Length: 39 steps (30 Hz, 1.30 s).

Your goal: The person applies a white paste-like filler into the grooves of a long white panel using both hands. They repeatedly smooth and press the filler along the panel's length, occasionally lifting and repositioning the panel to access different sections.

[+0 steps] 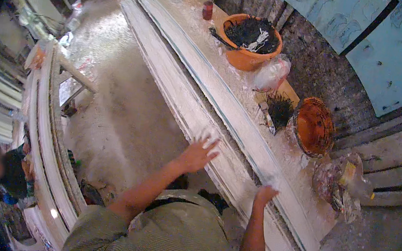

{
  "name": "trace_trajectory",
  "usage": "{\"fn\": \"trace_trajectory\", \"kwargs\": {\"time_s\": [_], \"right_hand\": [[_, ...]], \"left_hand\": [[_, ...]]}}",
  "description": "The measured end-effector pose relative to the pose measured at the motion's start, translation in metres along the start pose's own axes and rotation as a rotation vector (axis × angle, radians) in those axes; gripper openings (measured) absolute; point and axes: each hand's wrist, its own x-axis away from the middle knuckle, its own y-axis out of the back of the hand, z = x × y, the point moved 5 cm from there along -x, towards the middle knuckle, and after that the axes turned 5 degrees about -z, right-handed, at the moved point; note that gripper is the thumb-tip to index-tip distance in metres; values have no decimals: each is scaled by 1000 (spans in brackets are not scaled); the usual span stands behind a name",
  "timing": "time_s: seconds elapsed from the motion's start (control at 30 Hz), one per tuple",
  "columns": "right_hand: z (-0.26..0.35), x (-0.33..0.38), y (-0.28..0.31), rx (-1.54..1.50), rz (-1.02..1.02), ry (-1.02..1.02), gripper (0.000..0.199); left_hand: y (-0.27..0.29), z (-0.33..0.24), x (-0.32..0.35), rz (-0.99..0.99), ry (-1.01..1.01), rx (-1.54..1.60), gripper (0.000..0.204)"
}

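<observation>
Two long, white-coated strips, the near strip [168, 68] and the far strip [219, 106], lie side by side along the desk [286, 154], running slantwise from its far end toward the person, with a dark, narrow gap between them. The near strip is chalky and rough at its edges, while thin blue-green lines run lengthwise along the far strip. The left hand [199, 154] is spread flat with fingers apart over the near strip, empty as far as it shows; the right hand [266, 195] is at the far strip beside the gap, partly curled, and whether it grips anything cannot be told. Pale powder dusts the desk beyond, where a bottle of red liquid [207, 8], an orange bowl [242, 61] heaped with black material and a white stringy bundle [258, 40], a clear plastic bag [272, 74], dark bristly fibres [280, 109] and a stained orange basin [309, 120] stand in a row. Behind rises a grimy wall bearing a light-blue panel [387, 63]. Left of the desk spreads a dusty brown floor [123, 100], and past it another person [14, 172] is beside more long pale strips [40, 117].
</observation>
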Motion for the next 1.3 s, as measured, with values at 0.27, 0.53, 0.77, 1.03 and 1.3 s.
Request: {"fn": "trace_trajectory", "kwargs": {"time_s": [0.27, 0.53, 0.77, 1.03, 1.3], "right_hand": [[270, -23, -83, -743, 113, -411, 47], [456, -13, -176, -744, 537, -337, 54], [474, -16, -177, -621, 621, -118, 52], [472, -21, -163, -154, 521, 126, 60], [640, -4, -209, -70, 616, -3, 50]], "left_hand": [[99, 146, 3, -68, 209, 4, 61], [146, 219, -44, 54, 324, -61, 63], [162, 258, -85, 187, 70, -130, 63], [185, 326, -150, 463, -273, -78, 56], [226, 405, -227, 766, -546, -207, 60]]}}
